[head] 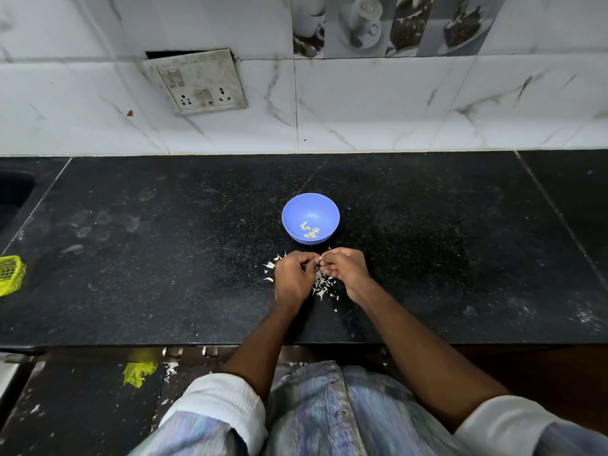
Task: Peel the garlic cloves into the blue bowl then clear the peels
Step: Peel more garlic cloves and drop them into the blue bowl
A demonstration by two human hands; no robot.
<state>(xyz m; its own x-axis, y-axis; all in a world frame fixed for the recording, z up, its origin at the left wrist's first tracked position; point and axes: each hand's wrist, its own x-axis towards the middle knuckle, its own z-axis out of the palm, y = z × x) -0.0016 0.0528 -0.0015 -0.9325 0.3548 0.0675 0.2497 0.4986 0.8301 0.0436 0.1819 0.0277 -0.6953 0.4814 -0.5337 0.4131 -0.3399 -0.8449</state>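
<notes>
Both hands meet just before the blue bowl (pixel 310 218): the left hand (pixel 292 278) and right hand (pixel 345 269) curl their fingers round a small white garlic clove (pixel 319 258). Papery peels (pixel 320 284) litter the speckled black surface (pixel 164 258); pale cloves lie in the smooth round bowl.

Dim, even indoor light. The black countertop (pixel 164 258) shows a soft sheen at the centre. Wide-angle bending curves the frame edges; the shirt (pixel 345 416) at the bottom blurs slightly.
</notes>
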